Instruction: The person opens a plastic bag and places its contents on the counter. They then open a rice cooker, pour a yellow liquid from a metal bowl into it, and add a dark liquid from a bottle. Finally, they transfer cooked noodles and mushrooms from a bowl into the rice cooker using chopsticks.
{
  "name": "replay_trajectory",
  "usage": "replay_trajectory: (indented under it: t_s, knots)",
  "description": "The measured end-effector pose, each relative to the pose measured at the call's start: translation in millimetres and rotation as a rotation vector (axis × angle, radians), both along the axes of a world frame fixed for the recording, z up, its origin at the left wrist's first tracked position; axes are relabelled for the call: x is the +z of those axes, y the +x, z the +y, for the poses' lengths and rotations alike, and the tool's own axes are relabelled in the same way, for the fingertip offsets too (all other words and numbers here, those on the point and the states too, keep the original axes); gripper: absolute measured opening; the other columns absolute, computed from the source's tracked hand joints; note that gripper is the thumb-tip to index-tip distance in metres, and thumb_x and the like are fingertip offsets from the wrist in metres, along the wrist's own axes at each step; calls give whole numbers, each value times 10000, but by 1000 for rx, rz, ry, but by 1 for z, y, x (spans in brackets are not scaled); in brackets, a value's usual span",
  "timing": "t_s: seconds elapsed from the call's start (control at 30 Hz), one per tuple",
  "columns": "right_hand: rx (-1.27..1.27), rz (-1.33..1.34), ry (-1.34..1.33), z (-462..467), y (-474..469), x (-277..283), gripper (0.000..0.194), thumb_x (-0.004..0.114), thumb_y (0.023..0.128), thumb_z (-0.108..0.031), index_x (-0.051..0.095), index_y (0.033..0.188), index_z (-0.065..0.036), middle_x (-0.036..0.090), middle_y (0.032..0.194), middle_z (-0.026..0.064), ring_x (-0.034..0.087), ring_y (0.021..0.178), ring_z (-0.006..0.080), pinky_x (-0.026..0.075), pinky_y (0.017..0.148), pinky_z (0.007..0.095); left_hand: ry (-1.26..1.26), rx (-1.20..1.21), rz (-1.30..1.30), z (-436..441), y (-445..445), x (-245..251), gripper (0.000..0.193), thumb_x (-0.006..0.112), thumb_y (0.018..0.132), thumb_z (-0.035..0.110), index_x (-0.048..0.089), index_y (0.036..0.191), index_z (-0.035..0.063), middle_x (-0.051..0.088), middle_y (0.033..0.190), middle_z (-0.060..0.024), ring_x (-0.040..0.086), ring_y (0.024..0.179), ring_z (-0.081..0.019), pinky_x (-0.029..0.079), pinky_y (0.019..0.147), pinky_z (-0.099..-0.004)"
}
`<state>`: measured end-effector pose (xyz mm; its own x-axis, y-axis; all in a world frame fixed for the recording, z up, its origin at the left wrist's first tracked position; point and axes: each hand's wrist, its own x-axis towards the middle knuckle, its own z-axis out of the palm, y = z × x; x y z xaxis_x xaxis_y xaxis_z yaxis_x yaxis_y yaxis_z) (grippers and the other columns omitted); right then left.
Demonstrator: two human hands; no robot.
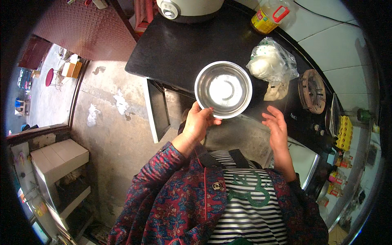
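My left hand (199, 121) grips the near-left rim of a shiny stainless steel bowl (223, 89), with the thumb over the edge and the fingers underneath. No contents can be seen in the bowl, which is over the front edge of the black countertop (171, 50). To the right of the bowl, my right hand (276, 130) is raised with its fingers apart and slightly bent, touching nothing. A clear plastic bag (271, 61) with white, rounded things inside lies on the counter beyond the right hand. Under its near end is a beige cloth-like piece (276, 91).
A white appliance with a control knob (191, 7) stands at the counter's far side. Near the tiled wall are an oil jug (269, 18) and a gas burner (312, 91). A yellow egg tray (344, 133) is farther right. Below the counter, a cabinet door (157, 110) hangs open.
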<state>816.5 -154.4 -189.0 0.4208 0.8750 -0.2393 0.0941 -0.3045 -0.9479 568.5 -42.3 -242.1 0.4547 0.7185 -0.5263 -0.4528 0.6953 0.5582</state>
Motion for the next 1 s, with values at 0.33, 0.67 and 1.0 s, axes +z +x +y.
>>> replay_trajectory:
  t_s: [0.33,0.67,1.0]
  knots:
    - [-43,219,-42,18,-11,-9,474,481,915,-171,386,1362,-47,466,1312,122,522,1108,207,465,847,340,39,-206,118,1,29,-5,363,498,877,6,375,1219,-4,572,1040,-170,639,649,-262,587,570,-336]
    - [-146,228,58,12,0,-30,499,546,843,-8,391,1317,-7,510,1226,79,488,1110,162,375,973,306,-7,-408,142,11,65,-14,365,495,890,14,371,1233,11,554,1082,-158,631,787,-257,596,611,-333]
    - [-310,124,-100,11,24,-39,476,509,817,-3,432,1285,-42,553,1114,64,522,1006,149,420,888,287,12,-646,108,27,84,-13,363,501,909,27,337,1231,-12,565,1044,-168,663,740,-257,589,604,-334]
